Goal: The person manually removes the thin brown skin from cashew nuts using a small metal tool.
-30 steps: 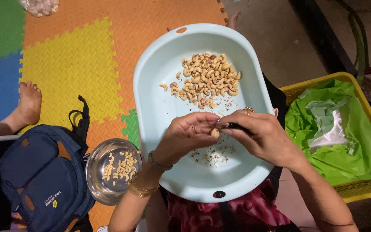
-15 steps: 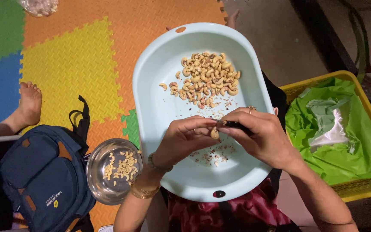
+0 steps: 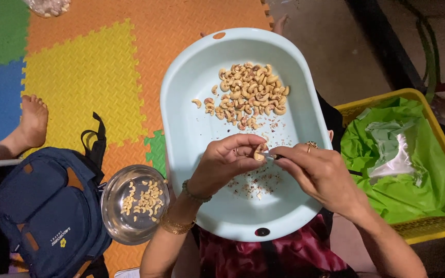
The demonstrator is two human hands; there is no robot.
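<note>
The left hand [image 3: 225,162] pinches a single cashew [image 3: 259,153] between thumb and fingertips, its grip closed snugly around the nut. Just to the right of it, touching the same nut, the right hand [image 3: 320,172] holds a small dark-handled tool [image 3: 274,156] in a closed grip, the tool's tip set against the cashew; how the blade is shaped cannot be told. Both hands hover over the middle of a pale blue oval basin [image 3: 191,128] that rests on the person's lap. Beyond the grips, toward the far end of the basin, lies a heap of cashews [image 3: 248,95], loose and touching one another. Right below the grips, on the basin floor, a scatter of reddish-brown skin flakes [image 3: 256,185] is spread thinly. To the left of the left wrist, beside the basin's rim, sits a round steel bowl [image 3: 110,213] with peeled nuts [image 3: 142,198] in it. Farther left a navy backpack [image 3: 47,206] lies on the foam floor mat [image 3: 88,72] of orange, yellow, green and blue tiles, and another person's bare foot [image 3: 31,121] rests on the mat past the backpack. To the right of the right hand stands a yellow crate [image 3: 439,226] lined with a green plastic sheet [image 3: 413,180].
</note>
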